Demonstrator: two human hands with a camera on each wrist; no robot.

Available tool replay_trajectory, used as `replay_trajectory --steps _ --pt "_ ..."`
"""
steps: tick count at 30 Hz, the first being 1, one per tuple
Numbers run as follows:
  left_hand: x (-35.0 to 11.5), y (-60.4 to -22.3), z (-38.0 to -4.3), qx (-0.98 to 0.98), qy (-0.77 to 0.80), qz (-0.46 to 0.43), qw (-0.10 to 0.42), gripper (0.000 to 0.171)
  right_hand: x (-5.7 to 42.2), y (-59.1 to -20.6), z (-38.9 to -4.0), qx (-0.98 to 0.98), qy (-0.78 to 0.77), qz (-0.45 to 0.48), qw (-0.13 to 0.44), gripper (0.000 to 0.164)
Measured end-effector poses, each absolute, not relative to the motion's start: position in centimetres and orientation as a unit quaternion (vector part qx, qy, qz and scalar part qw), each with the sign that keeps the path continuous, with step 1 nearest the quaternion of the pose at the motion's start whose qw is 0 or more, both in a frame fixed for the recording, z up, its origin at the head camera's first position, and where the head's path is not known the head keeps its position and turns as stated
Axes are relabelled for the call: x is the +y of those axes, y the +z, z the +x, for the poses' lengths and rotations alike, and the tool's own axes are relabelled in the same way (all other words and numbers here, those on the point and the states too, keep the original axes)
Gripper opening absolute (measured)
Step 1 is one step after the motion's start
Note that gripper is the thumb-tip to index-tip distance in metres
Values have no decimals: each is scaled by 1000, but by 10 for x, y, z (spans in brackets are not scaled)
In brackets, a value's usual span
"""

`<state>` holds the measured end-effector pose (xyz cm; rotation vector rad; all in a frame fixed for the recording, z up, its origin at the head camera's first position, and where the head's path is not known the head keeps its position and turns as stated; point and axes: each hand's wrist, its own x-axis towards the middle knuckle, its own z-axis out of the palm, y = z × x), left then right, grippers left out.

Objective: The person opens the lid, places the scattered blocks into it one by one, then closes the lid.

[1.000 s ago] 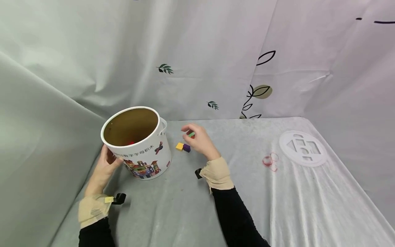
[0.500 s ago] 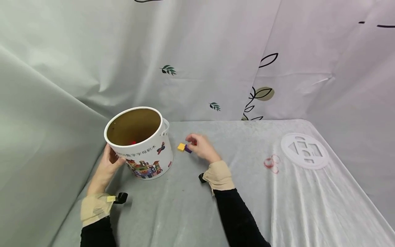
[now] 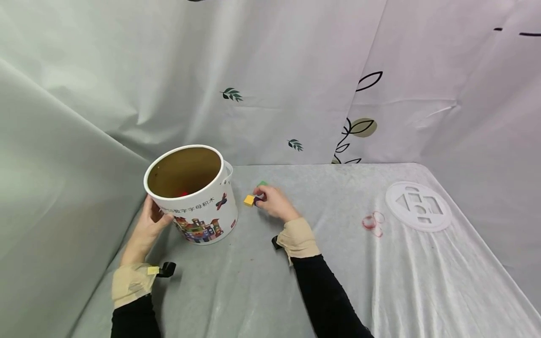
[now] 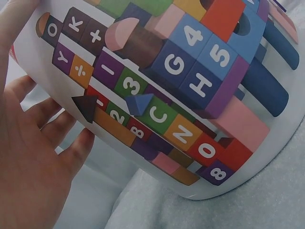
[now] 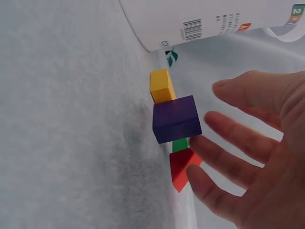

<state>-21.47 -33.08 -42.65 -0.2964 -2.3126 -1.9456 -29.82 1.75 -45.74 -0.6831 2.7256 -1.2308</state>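
Observation:
A white bucket [image 3: 207, 211] printed with pictures of letter and number blocks stands at the left. My left hand [image 3: 145, 227] rests against its near left side, thumb and spread fingers [image 4: 40, 124] touching the wall. My right hand [image 3: 275, 203] is low over the table beside a dark purple cube [image 5: 176, 118]. In the right wrist view its thumb stays apart from the loosely bent fingers, whose tips are at the cube. A yellow block [image 5: 161, 86] sits beside the cube on the bucket side. Beyond the cube lie a green block [image 3: 262, 183] and a red wedge-shaped block [image 5: 183, 166].
Inside the bucket something red [image 3: 183, 193] shows, and its handle [image 3: 229, 172] hangs at the right side. A round white lid with shaped cut-outs [image 3: 439, 223] lies far right on the grey cloth [image 3: 329, 197]. Red marks [image 3: 374, 224] stain the cloth. Hanging sheets enclose the table's back and sides.
My right hand has come down from over the green and red blocks to the purple cube. My left hand keeps its place on the bucket. The head view has shifted slightly.

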Motion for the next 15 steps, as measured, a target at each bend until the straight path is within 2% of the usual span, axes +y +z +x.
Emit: replay_trajectory --steps 15 --pt "-331 -425 -214 -762 -637 -104 55 87 15 -457 -305 914 -327 -224 89 35"
